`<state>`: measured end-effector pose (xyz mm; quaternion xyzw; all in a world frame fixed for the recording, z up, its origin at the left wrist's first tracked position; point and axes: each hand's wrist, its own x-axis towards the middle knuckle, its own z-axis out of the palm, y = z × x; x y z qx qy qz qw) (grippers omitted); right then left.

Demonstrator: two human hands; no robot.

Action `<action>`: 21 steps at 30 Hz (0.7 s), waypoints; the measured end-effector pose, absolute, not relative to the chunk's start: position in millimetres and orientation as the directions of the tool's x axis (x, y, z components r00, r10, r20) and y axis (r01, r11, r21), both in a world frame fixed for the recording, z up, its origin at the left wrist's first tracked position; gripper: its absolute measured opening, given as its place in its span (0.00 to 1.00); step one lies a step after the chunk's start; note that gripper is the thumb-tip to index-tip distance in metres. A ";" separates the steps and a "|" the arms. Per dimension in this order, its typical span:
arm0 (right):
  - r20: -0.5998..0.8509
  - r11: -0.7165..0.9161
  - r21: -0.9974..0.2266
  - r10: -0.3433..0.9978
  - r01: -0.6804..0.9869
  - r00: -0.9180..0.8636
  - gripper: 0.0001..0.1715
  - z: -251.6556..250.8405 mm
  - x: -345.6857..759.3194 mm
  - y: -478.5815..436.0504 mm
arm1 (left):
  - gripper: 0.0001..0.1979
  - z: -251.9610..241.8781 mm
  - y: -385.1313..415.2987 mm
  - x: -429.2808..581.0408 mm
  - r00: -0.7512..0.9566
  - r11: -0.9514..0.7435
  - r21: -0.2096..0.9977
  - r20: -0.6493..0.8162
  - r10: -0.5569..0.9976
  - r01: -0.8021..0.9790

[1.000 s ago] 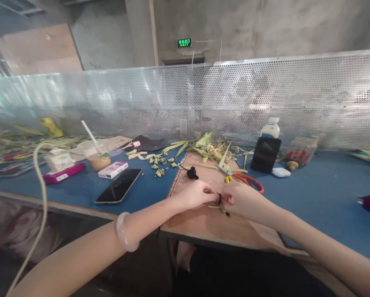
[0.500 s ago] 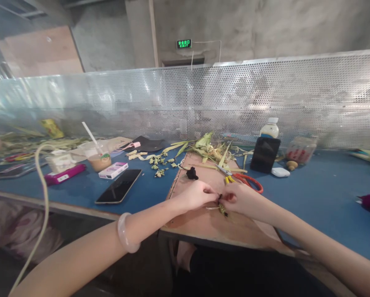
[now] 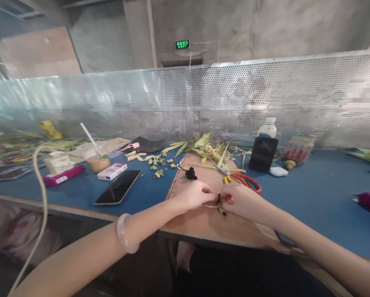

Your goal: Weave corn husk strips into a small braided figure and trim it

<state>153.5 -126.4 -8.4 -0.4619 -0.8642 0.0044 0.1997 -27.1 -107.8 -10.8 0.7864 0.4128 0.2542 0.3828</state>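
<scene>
Over the wooden board (image 3: pixel 203 220), both my hands meet fingertip to fingertip. My left hand (image 3: pixel 195 196), with a pale bangle on its forearm, is closed in a pinch at a short dark strand (image 3: pixel 218 199). My right hand (image 3: pixel 239 198) is curled closed against the same spot. A small yellow-green piece of plant husk (image 3: pixel 221 209) with dark bits pokes out below the fingers; its upper part is hidden. A crumpled black bundle (image 3: pixel 191 173) lies just beyond my left hand. Scissors with orange handles (image 3: pixel 250 181) and a yellow-handled tool (image 3: pixel 227 179) rest behind my right hand.
Loose corn husks (image 3: pixel 208 148) pile at the board's back. Small green knots (image 3: pixel 157 165), a phone (image 3: pixel 118 187), a box (image 3: pixel 112 171) and a drink cup (image 3: pixel 98 161) lie left. A black upright device (image 3: pixel 263 154), bottle (image 3: pixel 268 128) and white case (image 3: pixel 278 171) stand right. Perforated metal (image 3: pixel 160 103) borders the back.
The view has shifted slightly. My hands stay together at nearly the same place, the right fingers turned a little, and more of the small husk piece shows below them.
</scene>
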 end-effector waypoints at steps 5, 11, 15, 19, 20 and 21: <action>0.315 0.580 -0.253 0.806 0.774 -0.501 0.06 -10.6 155.9 -121.4 | 0.16 -13.6 -106.9 -27.3 0.531 -0.361 0.821 0.084 0.843 0.443; 0.399 0.644 -0.212 0.743 0.735 -0.537 0.06 -14.4 154.6 -113.6 | 0.15 -13.0 -104.9 -28.0 0.550 -0.405 0.787 0.100 0.829 0.466; 0.428 0.679 -0.241 0.716 0.693 -0.552 0.06 -14.7 154.1 -117.4 | 0.13 -12.4 -104.1 -27.9 0.564 -0.448 0.761 0.132 0.815 0.470; 0.440 0.672 -0.275 0.724 0.688 -0.531 0.06 -18.5 155.3 -118.4 | 0.11 -14.2 -103.3 -28.1 0.580 -0.483 0.748 0.163 0.798 0.455; 0.446 0.673 -0.282 0.723 0.683 -0.528 0.06 -19.5 155.7 -118.3 | 0.11 -14.8 -103.0 -28.2 0.582 -0.487 0.748 0.167 0.796 0.452; 0.451 0.675 -0.290 0.722 0.679 -0.525 0.06 -20.2 156.0 -118.2 | 0.11 -15.2 -102.7 -28.1 0.583 -0.489 0.748 0.169 0.795 0.449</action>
